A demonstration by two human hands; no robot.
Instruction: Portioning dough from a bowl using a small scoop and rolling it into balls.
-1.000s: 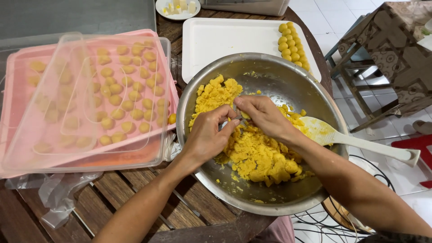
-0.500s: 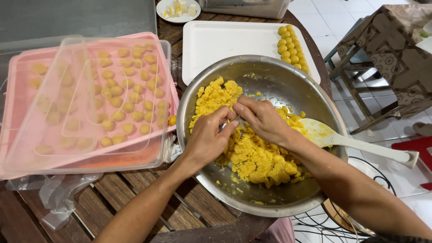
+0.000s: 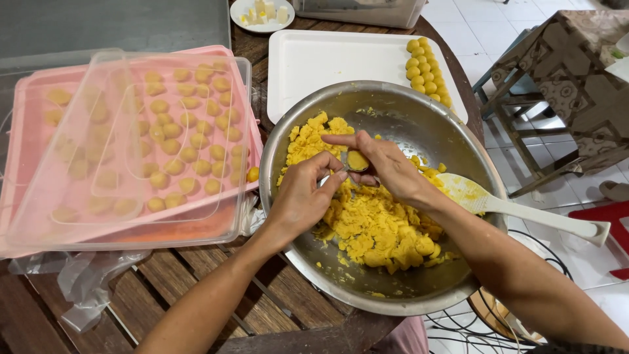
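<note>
Both hands meet over the bowl, left hand and right hand pinching a small spoon of yellow paste, so I'd level each scoop for even balls.

Bright, even daylight fills the frame; soft glare sits on the bowl wall and on the clear lid at left; the hands throw only faint shadows onto the yellow paste; focus is sharp at centre; straight edges bow slightly toward the corners.
</note>
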